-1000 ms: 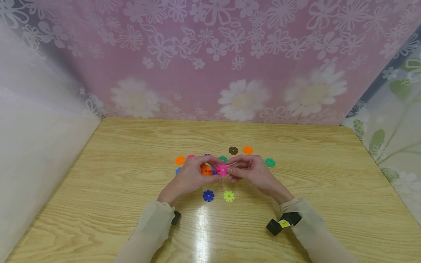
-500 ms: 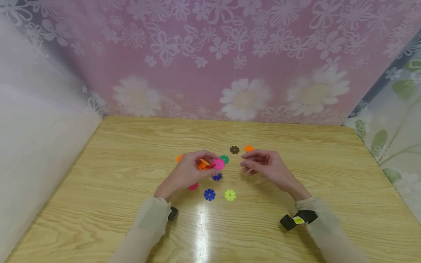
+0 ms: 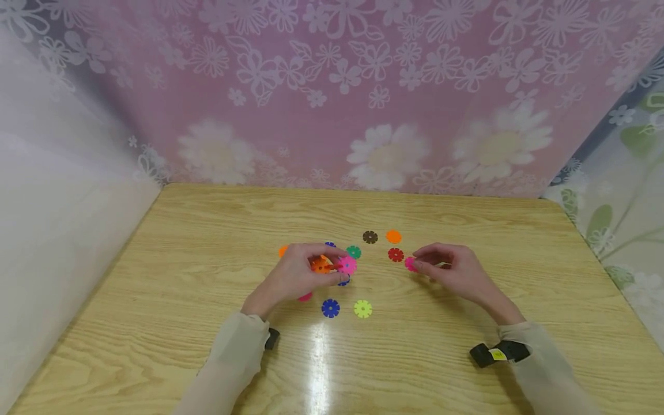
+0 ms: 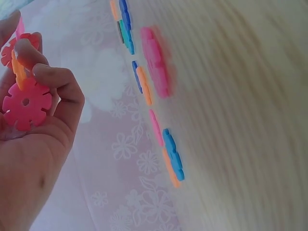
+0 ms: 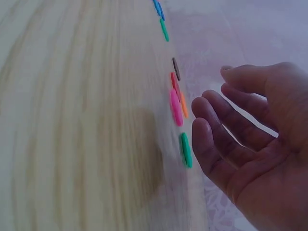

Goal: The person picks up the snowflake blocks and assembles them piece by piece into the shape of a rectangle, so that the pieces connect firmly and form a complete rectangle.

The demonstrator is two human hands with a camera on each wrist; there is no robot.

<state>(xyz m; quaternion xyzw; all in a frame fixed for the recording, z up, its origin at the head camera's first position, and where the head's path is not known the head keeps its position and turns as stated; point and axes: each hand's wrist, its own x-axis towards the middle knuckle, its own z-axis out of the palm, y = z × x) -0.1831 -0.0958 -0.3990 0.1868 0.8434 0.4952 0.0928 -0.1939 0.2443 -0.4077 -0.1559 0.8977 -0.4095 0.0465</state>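
My left hand (image 3: 295,275) grips a small chain of interlocked notched plastic discs above the table. A bright pink disc (image 3: 347,266) ends the chain, with a red one and an orange disc (image 3: 320,265) behind it. The left wrist view shows another pink disc (image 4: 27,103) of the chain against the palm, joined to an orange disc (image 4: 18,70). Over on the right, my right hand (image 3: 461,275) hovers with loosely bent fingers close to a loose pink disc (image 3: 410,264). In the right wrist view nothing lies between its fingers, and that pink disc (image 5: 176,107) rests on the table.
Loose discs lie around the hands: a red disc (image 3: 396,255), an orange disc (image 3: 393,237), a brown disc (image 3: 370,237), a green disc (image 3: 354,252), a dark blue disc (image 3: 330,308) and a yellow-green disc (image 3: 363,309). Another green disc (image 5: 186,150) sits near the right hand.
My right hand has left the chain and moved right to the loose pink disc, uncovering the red disc. The left hand keeps its hold on the chain, shifted slightly left.
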